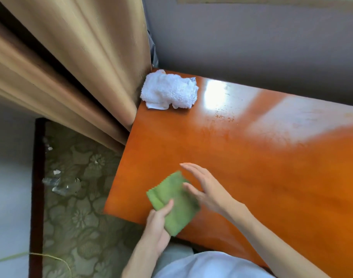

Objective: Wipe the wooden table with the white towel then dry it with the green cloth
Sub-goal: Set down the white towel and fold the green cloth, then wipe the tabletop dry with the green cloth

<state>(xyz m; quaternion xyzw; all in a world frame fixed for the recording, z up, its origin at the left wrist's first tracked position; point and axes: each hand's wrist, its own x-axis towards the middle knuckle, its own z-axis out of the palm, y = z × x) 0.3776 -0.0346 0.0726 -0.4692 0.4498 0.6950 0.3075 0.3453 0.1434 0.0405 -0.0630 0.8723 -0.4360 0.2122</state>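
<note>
While the glossy orange-brown wooden table [252,157] shows a damp sheen, the crumpled white terry towel [169,91] lies set aside at its far left corner, apparently done with. Left hand [157,223] grips the folded green cloth [171,203] at the near edge; right hand [203,189], fingers straight, flattens it, seemingly for drying.

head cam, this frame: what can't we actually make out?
- Wooden table: right end cut off by the frame edge; glare hides whether the far surface is wet.
- Green cloth: lower part covered by the left hand gripping it; the fold count is unclear.
- Right hand: motion-blurred, so contact with the cloth is uncertain.
- White towel: crumpled, so its underside is hidden.
</note>
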